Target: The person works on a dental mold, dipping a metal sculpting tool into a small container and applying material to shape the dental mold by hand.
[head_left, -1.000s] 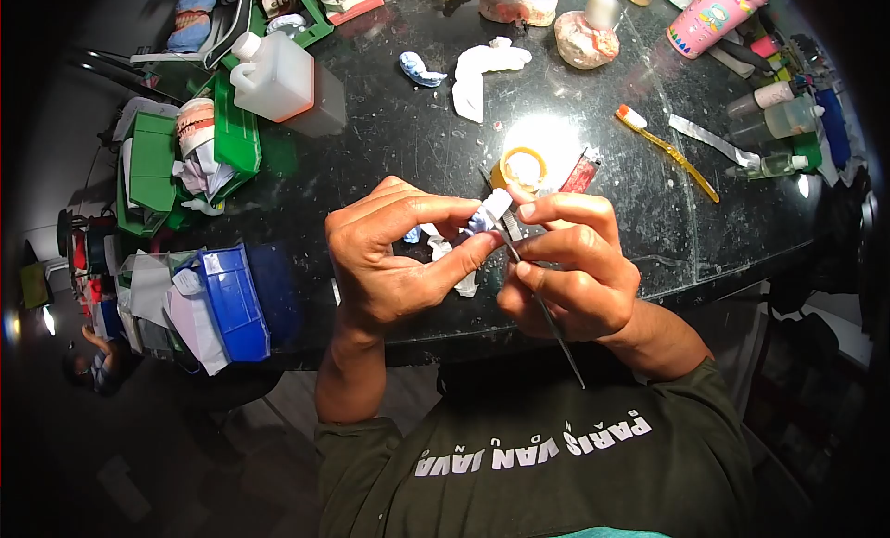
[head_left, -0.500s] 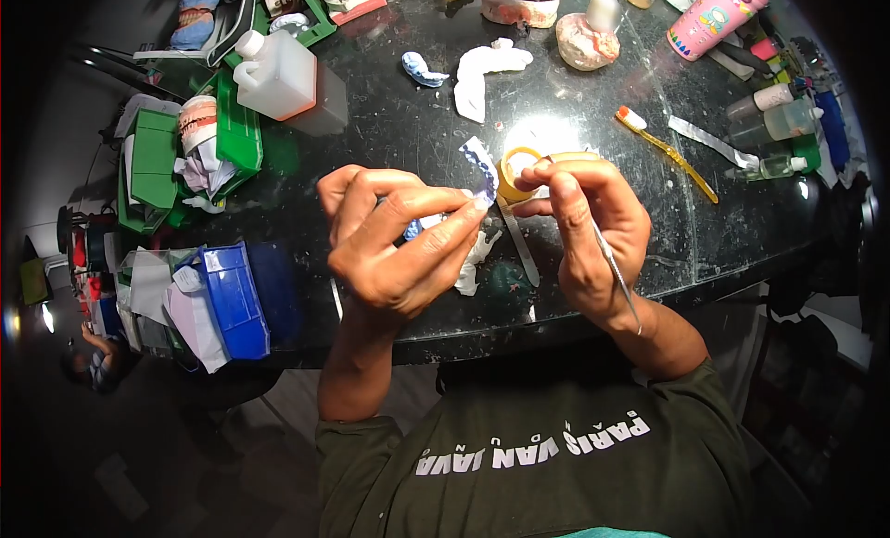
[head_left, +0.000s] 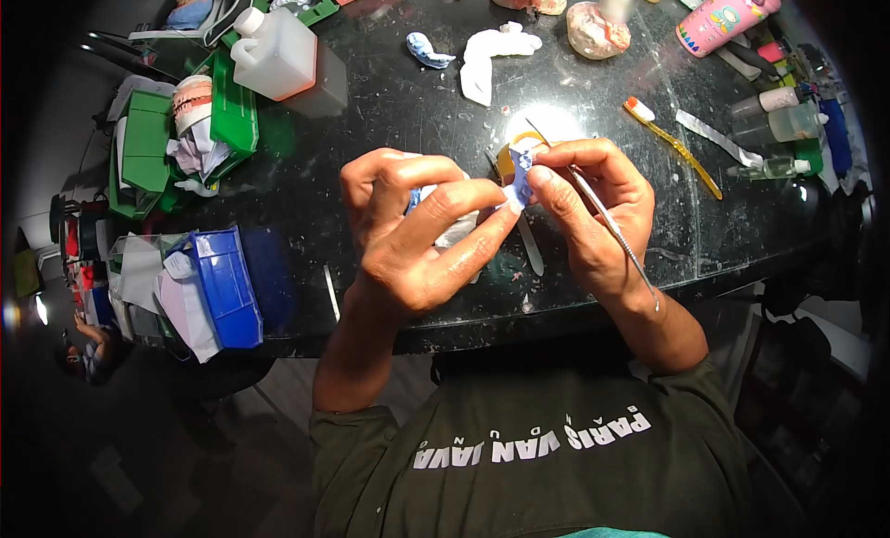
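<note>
Between the fingertips of my left hand (head_left: 417, 232) is a small blue-and-white molded strip (head_left: 521, 178) with a bumpy edge. My right hand (head_left: 603, 204) grips a thin metal dental tool (head_left: 607, 218) whose pointed end sticks out past the fingers. The right thumb and fingertips are at the strip's upper end, apparently touching it. A second blue-and-white piece (head_left: 415, 200) shows partly behind my left fingers; how it is held is hidden. Behind the strip stands a yellow ring-shaped container (head_left: 505, 160), partly covered. A flat metal spatula (head_left: 530, 246) lies below the hands.
On the black tabletop lie a white curved piece (head_left: 482, 65), a blue-and-white piece (head_left: 428, 50) and a yellow toothbrush (head_left: 677, 149). A plastic jug (head_left: 275, 61), green bin (head_left: 232, 112) and blue bin (head_left: 227, 288) stand left. A pink tumbler (head_left: 726, 19) is back right.
My left hand has moved right, bringing the strip to my right fingertips. The metal tool has shifted in my right hand, and its pointed end now shows beyond the fingers.
</note>
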A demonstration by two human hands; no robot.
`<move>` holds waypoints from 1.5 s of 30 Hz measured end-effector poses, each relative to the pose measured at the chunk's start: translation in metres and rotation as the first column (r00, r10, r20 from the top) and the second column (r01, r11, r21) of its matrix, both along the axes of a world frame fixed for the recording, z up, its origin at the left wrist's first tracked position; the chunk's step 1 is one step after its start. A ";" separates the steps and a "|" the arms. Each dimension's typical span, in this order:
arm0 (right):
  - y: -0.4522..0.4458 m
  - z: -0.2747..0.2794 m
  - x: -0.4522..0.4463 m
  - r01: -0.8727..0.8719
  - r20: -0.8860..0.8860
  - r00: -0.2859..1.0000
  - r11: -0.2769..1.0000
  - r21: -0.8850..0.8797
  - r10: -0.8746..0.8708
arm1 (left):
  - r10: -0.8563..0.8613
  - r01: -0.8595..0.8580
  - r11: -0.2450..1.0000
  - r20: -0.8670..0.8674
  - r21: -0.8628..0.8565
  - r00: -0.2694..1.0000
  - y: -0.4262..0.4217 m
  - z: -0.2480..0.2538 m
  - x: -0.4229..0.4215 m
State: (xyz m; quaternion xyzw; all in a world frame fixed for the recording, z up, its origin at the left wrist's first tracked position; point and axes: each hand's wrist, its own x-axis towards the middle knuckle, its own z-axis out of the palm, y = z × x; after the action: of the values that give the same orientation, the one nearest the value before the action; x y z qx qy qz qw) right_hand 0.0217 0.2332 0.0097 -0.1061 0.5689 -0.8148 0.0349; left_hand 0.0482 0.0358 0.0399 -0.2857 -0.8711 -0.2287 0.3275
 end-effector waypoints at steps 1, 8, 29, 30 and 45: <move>0.000 0.000 -0.001 -0.006 0.024 1.000 1.000 -0.018 0.006 | -0.024 0.024 0.999 -0.007 0.041 1.000 -0.001 -0.001 -0.001; 0.005 -0.001 -0.004 -0.059 0.096 0.993 0.992 -0.108 0.069 | -0.146 0.128 0.961 0.053 0.245 0.988 -0.011 -0.007 -0.013; 0.015 0.003 -0.008 0.075 0.049 0.996 0.989 -0.127 -0.070 | -0.368 0.096 0.745 0.287 0.660 0.885 -0.014 -0.013 -0.010; 0.017 0.001 -0.009 0.075 0.030 0.997 0.991 -0.109 -0.072 | -0.367 0.094 0.743 0.286 0.662 0.885 -0.015 -0.014 -0.010; 0.011 0.011 -0.012 0.161 0.026 0.986 0.984 0.074 -0.163 | -0.362 0.059 0.749 0.332 0.660 0.871 -0.016 -0.016 -0.009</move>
State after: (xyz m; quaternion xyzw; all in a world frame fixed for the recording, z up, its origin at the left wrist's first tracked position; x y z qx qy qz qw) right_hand 0.0101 0.2445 0.0208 -0.0450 0.6037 -0.7957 -0.0186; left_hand 0.0394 0.0195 0.0243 -0.1988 -0.7546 -0.6019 0.1697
